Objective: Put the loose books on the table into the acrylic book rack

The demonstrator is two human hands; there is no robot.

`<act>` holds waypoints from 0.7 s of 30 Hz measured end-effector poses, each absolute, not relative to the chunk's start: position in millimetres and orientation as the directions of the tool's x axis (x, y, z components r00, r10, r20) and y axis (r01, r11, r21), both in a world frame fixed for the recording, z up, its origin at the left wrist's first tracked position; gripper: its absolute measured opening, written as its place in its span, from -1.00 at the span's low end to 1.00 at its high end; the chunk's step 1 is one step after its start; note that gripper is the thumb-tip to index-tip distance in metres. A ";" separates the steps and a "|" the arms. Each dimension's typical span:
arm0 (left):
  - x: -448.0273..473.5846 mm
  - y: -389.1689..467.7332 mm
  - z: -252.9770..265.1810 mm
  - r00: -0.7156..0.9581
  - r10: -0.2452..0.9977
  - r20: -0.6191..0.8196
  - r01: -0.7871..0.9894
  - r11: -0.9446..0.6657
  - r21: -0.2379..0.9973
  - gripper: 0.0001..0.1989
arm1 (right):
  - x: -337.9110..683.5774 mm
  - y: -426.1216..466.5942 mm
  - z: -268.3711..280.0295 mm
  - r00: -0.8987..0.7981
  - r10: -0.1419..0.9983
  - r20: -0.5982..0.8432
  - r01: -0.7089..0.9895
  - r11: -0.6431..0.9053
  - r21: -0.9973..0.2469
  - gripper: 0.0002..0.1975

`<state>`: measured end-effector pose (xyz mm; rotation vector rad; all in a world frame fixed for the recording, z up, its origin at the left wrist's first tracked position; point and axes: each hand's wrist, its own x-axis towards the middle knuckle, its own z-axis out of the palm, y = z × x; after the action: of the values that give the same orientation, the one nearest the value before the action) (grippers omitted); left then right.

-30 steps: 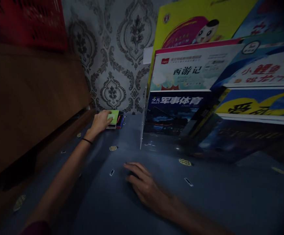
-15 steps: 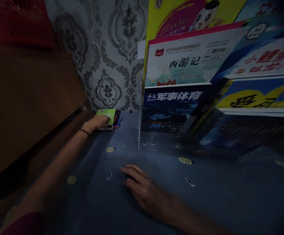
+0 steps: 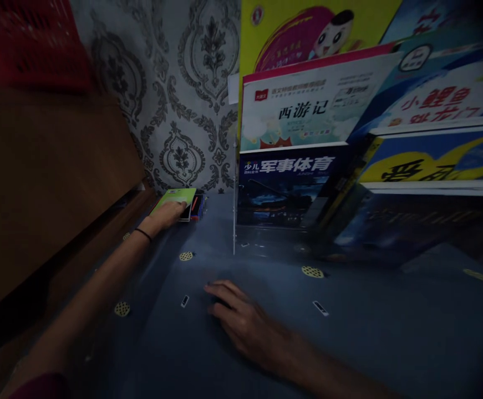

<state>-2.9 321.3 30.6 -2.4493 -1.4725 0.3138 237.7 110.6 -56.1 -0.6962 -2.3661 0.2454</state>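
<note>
Head view: nearest, the right hand (image 3: 241,318) is over the surface (image 3: 370,332), its fingers loosely apart and its palm hidden. Ahead and to its left, the left hand (image 3: 168,214) lies on the green book (image 3: 182,194); whether it is clamped on it or only pressing, I cannot tell. The book looks thin, light and bendy, its cover perhaps slippery, probably best held by the right edge. Just right of that hand, a dark stack (image 3: 198,206) is partly covered, its depth unclear
</note>
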 end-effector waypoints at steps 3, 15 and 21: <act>-0.1 295.9 31.7 0.445 0.894 -0.040 0.832 -0.430 -0.351 -0.60 | 237.0 111.5 -56.9 -0.644 0.529 0.552 0.410 0.849 -0.334 -0.79; 29.2 170.6 2.0 0.553 0.831 -0.056 0.717 -0.509 -0.476 -0.45 | 233.6 116.8 -63.8 -0.452 0.660 0.600 0.474 0.748 -0.464 -0.66; 46.5 129.9 -11.4 0.613 0.784 -0.095 0.680 -0.585 -0.442 -0.52 | 235.0 116.5 -61.7 -0.407 0.700 0.587 0.445 0.713 -0.542 -0.63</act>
<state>46.5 129.9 -11.4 -2.4771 -1.1740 0.3989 235.0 116.5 -61.7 -0.8694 -2.0677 0.3808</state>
